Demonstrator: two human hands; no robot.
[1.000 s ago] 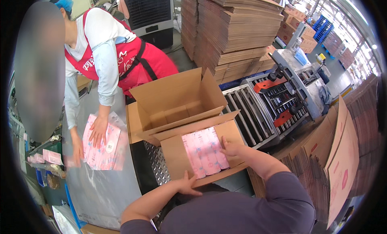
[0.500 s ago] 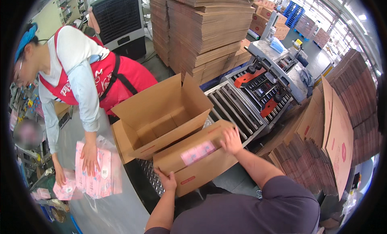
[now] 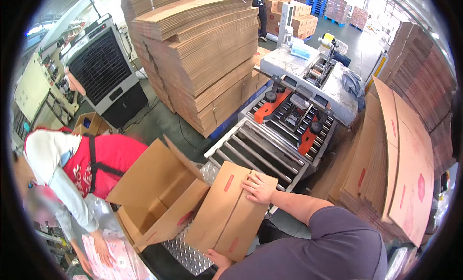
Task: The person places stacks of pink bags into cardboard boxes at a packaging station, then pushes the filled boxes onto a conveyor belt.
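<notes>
A cardboard box [image 3: 224,210] with its top flaps folded down lies in front of me, a narrow seam running along its top. My right hand [image 3: 259,187] rests flat on the flaps at the far end, fingers spread. At the near corner my left hand [image 3: 219,259] grips the box's lower edge, its fingers partly hidden. Just left stands a second cardboard box [image 3: 159,203], its flaps up and its inside bare where visible. Both boxes are on a diamond-plate metal surface [image 3: 185,253].
A roller conveyor [image 3: 255,152] leads to a machine with orange guides [image 3: 272,106]. Stacks of flat cartons stand behind [image 3: 202,53] and at right [image 3: 410,174]. At left, a co-worker in a red apron [image 3: 115,159] leans over pink packs [image 3: 108,256].
The box's flaps have come together over the pink packs that showed in the gap. My right hand now lies flat on top. My view has swung, putting the co-worker lower in it.
</notes>
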